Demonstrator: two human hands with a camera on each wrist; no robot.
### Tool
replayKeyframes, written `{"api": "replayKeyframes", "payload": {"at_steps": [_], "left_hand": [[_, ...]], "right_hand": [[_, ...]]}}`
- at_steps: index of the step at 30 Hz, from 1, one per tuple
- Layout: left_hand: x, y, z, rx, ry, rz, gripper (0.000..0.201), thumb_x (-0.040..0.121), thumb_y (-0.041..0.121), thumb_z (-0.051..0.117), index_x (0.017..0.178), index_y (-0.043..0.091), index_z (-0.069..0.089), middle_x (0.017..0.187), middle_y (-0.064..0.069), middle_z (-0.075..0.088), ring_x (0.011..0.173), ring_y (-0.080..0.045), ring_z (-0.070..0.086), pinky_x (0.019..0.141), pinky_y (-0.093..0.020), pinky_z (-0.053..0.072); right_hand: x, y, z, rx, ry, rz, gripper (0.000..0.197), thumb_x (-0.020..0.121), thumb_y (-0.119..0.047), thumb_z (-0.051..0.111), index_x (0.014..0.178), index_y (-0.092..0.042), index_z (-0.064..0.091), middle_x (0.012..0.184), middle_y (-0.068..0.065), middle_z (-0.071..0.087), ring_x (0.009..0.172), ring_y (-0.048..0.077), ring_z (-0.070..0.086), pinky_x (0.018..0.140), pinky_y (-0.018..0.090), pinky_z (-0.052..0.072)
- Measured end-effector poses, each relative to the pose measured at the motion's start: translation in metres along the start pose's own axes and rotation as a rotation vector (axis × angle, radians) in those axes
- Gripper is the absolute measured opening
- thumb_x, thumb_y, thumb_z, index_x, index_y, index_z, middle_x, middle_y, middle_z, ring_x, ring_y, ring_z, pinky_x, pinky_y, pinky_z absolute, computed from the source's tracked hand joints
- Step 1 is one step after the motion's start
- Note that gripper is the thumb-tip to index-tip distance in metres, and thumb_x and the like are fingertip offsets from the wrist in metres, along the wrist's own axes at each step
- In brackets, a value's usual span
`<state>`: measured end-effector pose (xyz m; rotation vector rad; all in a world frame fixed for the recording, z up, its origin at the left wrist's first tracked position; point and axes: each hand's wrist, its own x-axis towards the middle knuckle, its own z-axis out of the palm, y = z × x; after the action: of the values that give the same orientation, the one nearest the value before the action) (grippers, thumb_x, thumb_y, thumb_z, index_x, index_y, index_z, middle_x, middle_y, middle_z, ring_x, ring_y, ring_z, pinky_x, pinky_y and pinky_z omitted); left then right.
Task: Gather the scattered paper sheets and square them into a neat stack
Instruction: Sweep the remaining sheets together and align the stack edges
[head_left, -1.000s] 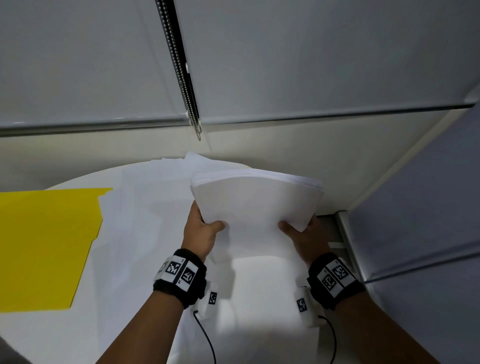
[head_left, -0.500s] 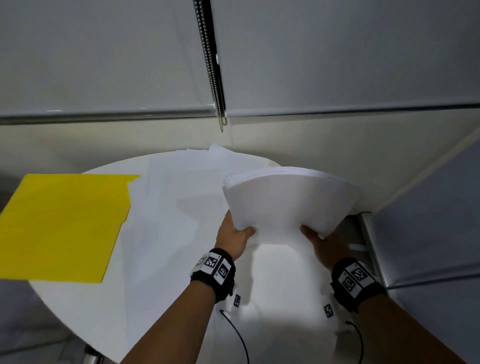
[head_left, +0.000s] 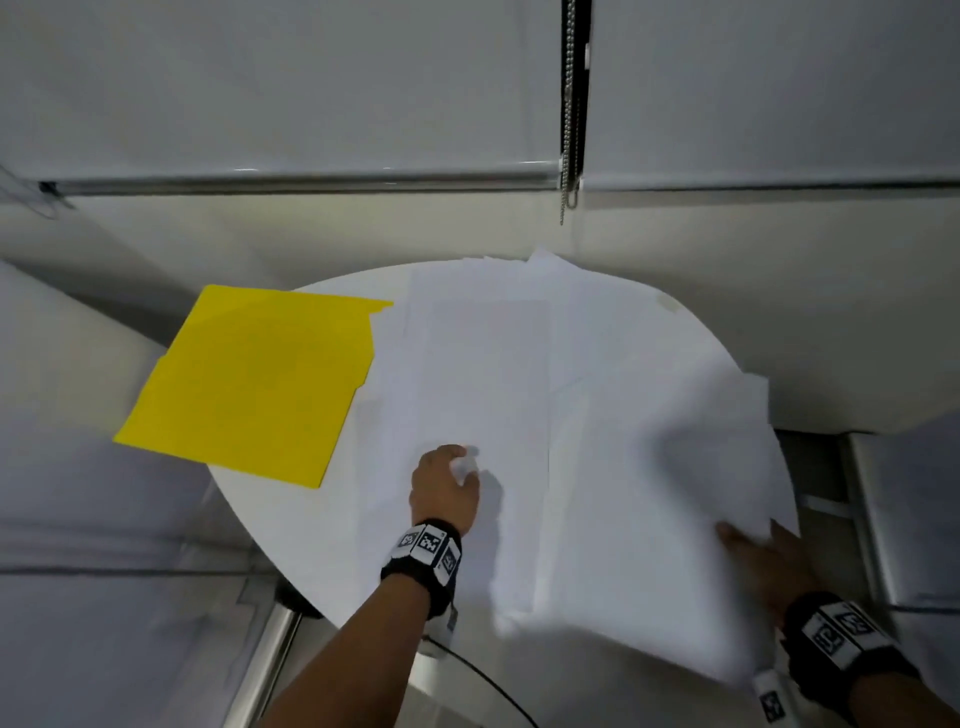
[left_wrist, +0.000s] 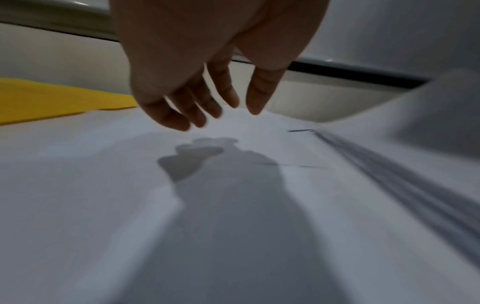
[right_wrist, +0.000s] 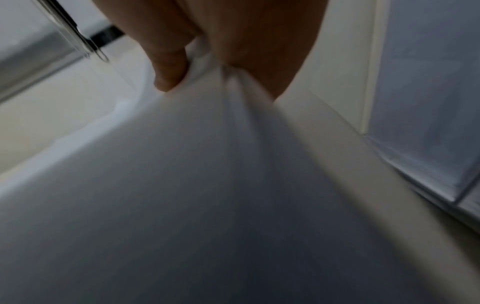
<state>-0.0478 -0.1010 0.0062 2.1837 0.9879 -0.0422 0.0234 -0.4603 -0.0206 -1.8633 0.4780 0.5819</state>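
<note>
A bundle of white paper sheets (head_left: 649, 519) lies low over the right side of the round white table (head_left: 270, 525), blurred. My right hand (head_left: 753, 551) pinches its near right edge, thumb on top; the right wrist view shows the thumb (right_wrist: 168, 67) pressing the bundle (right_wrist: 207, 164). More loose white sheets (head_left: 483, 364) lie spread over the table's middle and back. My left hand (head_left: 452, 478) hovers just above these sheets (left_wrist: 103, 185) with relaxed, slightly bent fingers (left_wrist: 182, 115), holding nothing.
A yellow folder (head_left: 254, 379) lies on the table's left side, overhanging its edge. A bead chain (head_left: 569, 114) hangs from the blinds behind the table. A grey partition (head_left: 909, 519) stands close on the right.
The left hand has let go of the bundle and moved left over the loose sheets. The right hand has lowered the bundle from upright towards the table's right side. The head view has shifted left.
</note>
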Motion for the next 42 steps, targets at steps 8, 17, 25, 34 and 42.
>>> {"api": "replayKeyframes", "payload": {"at_steps": [8,17,25,34,42], "left_hand": [[0.028,-0.062,-0.031,0.218,0.058,-0.578,0.102,0.065,0.069,0.073,0.135,0.003,0.039,0.14,-0.019,0.034,0.13,-0.038,0.036,0.107,-0.048,0.035],[0.025,-0.047,-0.022,0.107,0.108,-0.572,0.088,0.074,0.05,0.076,0.137,0.006,0.034,0.135,-0.021,0.045,0.124,-0.04,0.045,0.099,-0.049,0.041],[0.036,-0.047,-0.047,-0.071,0.048,-0.48,0.068,0.078,0.051,0.074,0.126,0.007,0.052,0.122,-0.016,0.062,0.11,-0.038,0.059,0.088,-0.041,0.05],[0.033,-0.025,-0.058,0.033,0.065,-0.312,0.04,0.086,0.032,0.071,0.113,0.003,0.066,0.114,-0.02,0.068,0.102,-0.038,0.064,0.082,-0.036,0.05],[0.014,0.016,-0.121,0.08,0.255,0.073,0.031,0.087,0.023,0.07,0.108,0.001,0.07,0.106,-0.023,0.071,0.097,-0.039,0.066,0.075,-0.035,0.046]], "right_hand": [[0.002,0.001,0.01,-0.146,-0.047,0.002,0.044,0.088,-0.022,0.067,0.126,-0.004,0.058,0.119,0.015,0.063,0.102,0.027,0.057,0.094,0.034,0.041],[0.002,-0.001,0.013,-0.23,-0.021,-0.013,0.044,0.088,-0.021,0.068,0.126,-0.002,0.058,0.123,0.02,0.062,0.115,0.035,0.057,0.094,0.033,0.038],[0.002,0.0,0.014,-0.252,-0.026,-0.017,0.045,0.088,-0.024,0.067,0.125,-0.002,0.058,0.122,0.02,0.062,0.113,0.036,0.057,0.094,0.035,0.04],[0.008,0.004,0.012,-0.274,-0.043,-0.026,0.045,0.087,-0.026,0.068,0.126,-0.004,0.058,0.122,0.019,0.063,0.114,0.035,0.058,0.097,0.038,0.041],[0.01,0.004,0.01,-0.256,-0.089,0.002,0.048,0.089,-0.03,0.065,0.129,-0.006,0.056,0.123,0.017,0.062,0.113,0.034,0.057,0.097,0.037,0.042]]}}
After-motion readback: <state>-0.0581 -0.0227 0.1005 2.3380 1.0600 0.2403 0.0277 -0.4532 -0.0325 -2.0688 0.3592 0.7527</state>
